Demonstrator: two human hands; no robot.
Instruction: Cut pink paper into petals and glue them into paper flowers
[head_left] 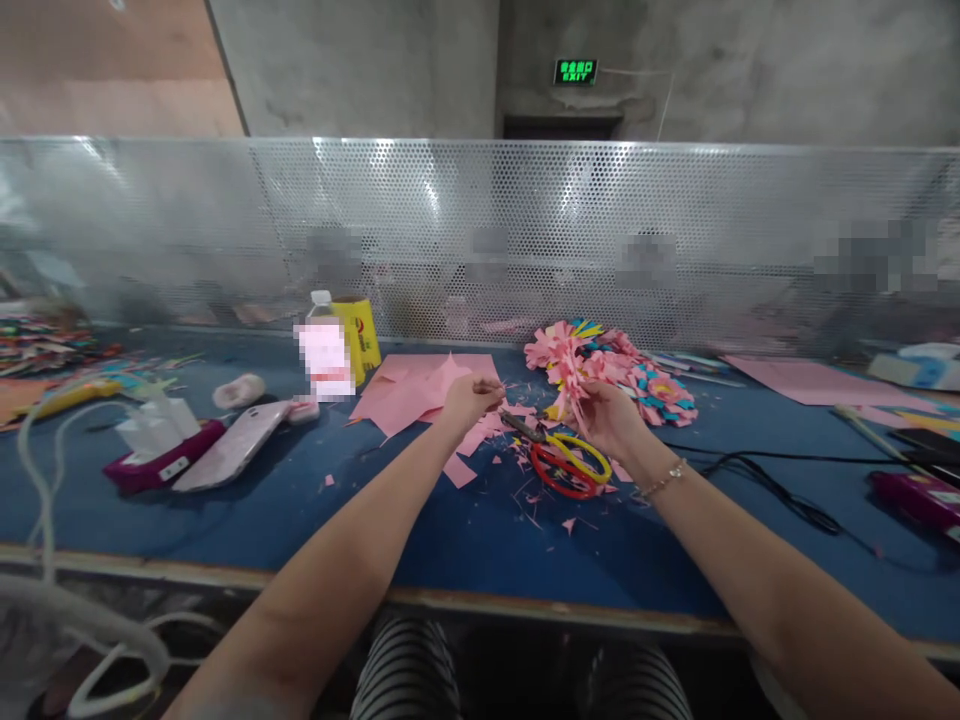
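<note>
My left hand (pixel 466 398) is closed in a pinch above the pink paper sheets (pixel 420 392); what it pinches is too thin to name. My right hand (pixel 607 418) is closed on a folded pink paper piece (pixel 571 390), held just above the blue table (pixel 450 530). Two pairs of scissors, red-handled (pixel 559 478) and yellow-handled (pixel 581 452), lie between and just below my hands among pink scraps. A pile of pink, yellow and blue paper flowers (pixel 611 375) sits behind my right hand.
A plastic bottle (pixel 324 350) and yellow can (pixel 360 335) stand left of the sheets. A phone (pixel 232 455) and tissue pack (pixel 161 440) lie at the left. A black cable (pixel 780 490) runs right. A perforated metal screen (pixel 480 230) backs the table.
</note>
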